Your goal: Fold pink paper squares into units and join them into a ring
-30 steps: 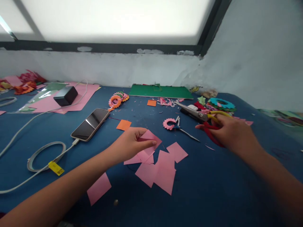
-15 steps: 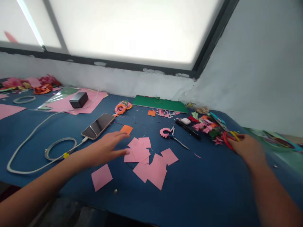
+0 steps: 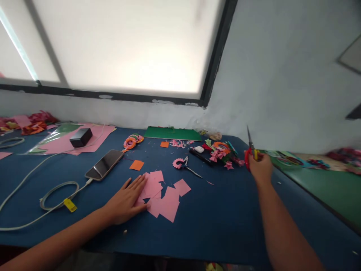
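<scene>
My left hand (image 3: 128,199) lies flat with fingers stretched over the left side of a loose pile of pink paper squares (image 3: 169,203), touching them. In my right hand (image 3: 261,167) is a pair of scissors (image 3: 250,140) with red and yellow handles, raised at the table's right side with the blades pointing up. Left of the scissors lies a heap of pink, orange and green paper shapes (image 3: 221,150). Beyond the pink squares is a pink scalloped paper ring (image 3: 178,163) with a blue-and-white tool (image 3: 191,171) against it.
A phone (image 3: 104,164) on a white cable (image 3: 34,199) lies to the left, near a black box (image 3: 81,137) on pink sheets (image 3: 62,143). Orange squares (image 3: 137,165), a black pen (image 3: 200,157), a white case (image 3: 199,149) and a green board (image 3: 172,133) lie farther back.
My left hand has come down onto the pink squares; the separate square at its lower left no longer shows. My right hand has lifted the scissors from beside the paper heap, blades now upward. The view has shifted right.
</scene>
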The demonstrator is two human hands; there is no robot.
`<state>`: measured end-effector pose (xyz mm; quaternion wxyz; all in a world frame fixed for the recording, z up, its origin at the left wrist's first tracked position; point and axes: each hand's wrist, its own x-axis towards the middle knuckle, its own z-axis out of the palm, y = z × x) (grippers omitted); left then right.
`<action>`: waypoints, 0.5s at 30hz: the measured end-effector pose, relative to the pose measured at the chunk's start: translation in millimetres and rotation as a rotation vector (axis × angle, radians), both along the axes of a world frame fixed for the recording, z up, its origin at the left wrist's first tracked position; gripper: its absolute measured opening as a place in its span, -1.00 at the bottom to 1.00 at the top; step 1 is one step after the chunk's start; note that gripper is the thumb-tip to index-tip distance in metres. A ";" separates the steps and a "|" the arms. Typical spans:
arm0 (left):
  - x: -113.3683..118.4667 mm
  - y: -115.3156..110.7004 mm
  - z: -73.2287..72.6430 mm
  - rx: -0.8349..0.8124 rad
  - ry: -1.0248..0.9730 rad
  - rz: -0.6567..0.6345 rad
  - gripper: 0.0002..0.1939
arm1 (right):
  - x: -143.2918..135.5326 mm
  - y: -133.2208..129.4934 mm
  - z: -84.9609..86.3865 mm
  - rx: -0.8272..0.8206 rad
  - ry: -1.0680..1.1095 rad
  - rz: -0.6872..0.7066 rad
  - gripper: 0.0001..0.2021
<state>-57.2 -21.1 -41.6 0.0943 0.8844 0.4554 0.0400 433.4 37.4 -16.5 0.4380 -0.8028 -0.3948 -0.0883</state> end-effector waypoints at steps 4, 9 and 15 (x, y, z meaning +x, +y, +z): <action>27.9 15.4 -0.7 0.014 -0.053 0.010 -0.14 | -20.9 3.1 14.8 -0.134 -0.069 0.154 -0.69; 47.0 34.3 1.2 0.068 -0.147 0.061 -0.42 | -64.9 9.7 19.2 -0.420 -0.199 0.494 -0.72; 44.6 42.4 -2.5 0.092 -0.237 0.114 -0.52 | -89.3 12.3 5.1 -0.660 -0.267 0.545 -0.72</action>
